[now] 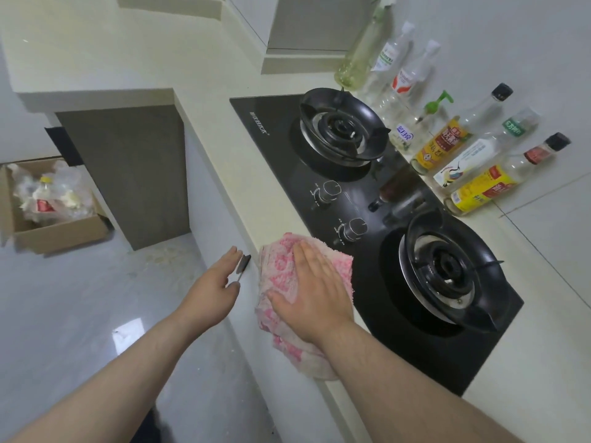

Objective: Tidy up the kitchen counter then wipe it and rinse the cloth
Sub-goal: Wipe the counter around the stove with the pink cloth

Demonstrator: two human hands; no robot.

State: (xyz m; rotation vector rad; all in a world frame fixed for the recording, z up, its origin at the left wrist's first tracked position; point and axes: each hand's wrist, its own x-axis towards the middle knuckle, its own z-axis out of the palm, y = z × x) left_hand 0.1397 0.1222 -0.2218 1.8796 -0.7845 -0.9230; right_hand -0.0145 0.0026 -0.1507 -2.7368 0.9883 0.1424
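Observation:
A pink and white cloth (278,273) lies on the front strip of the cream kitchen counter (224,132), beside the black gas hob (367,282). My right hand (313,292) presses flat on the cloth with straight fingers. Part of the cloth hangs over the counter's front edge. My left hand (214,282) hovers just off the counter's edge, fingers relaxed and holding nothing, close to a small dark handle (243,263) on the cabinet front.
Several bottles (447,145) of oil, sauce and soap stand along the tiled wall behind the hob. Two knobs (329,191) sit on the hob's front. A cardboard box (54,206) with plastic rubbish stands on the floor at left.

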